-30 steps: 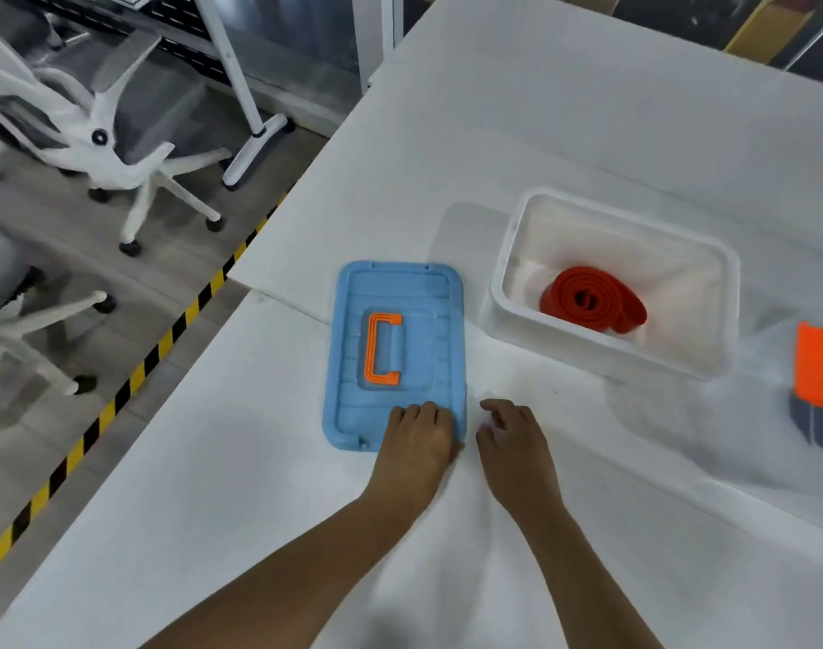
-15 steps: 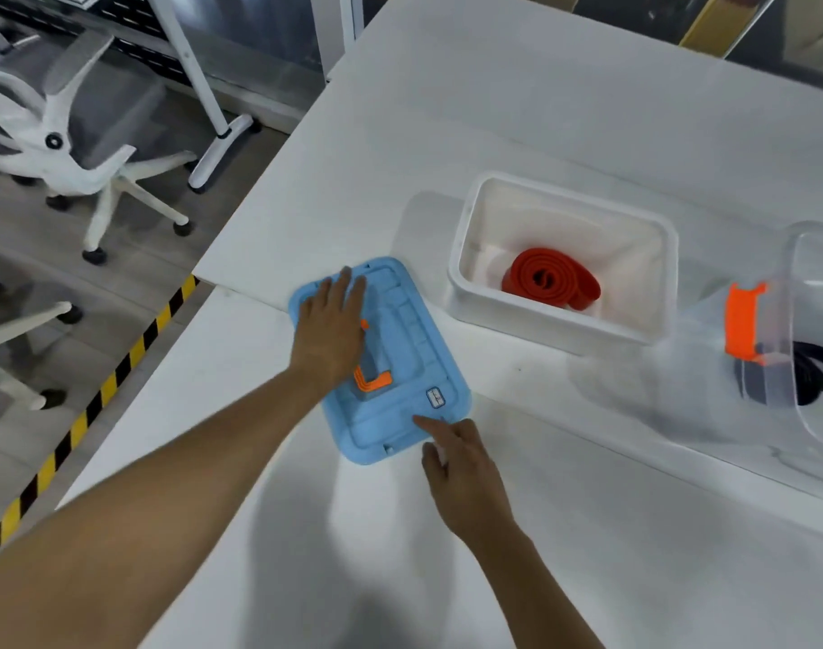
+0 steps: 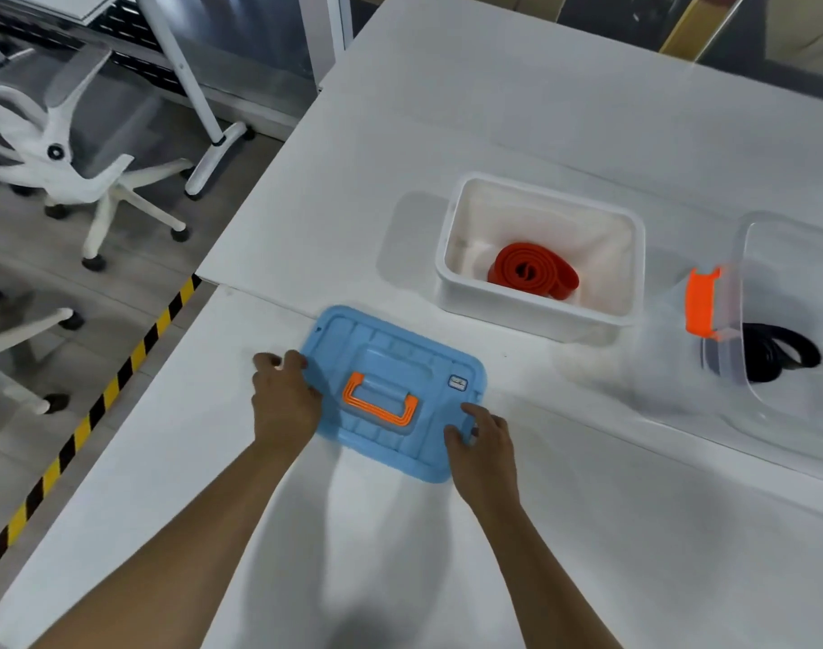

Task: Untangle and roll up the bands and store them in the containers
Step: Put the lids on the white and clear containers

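White container (image 3: 451,255) holds a rolled red band (image 3: 531,270).

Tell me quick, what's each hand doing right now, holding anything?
Left hand: closed on the left edge of the blue lid.
Right hand: closed on the lid's near right corner.
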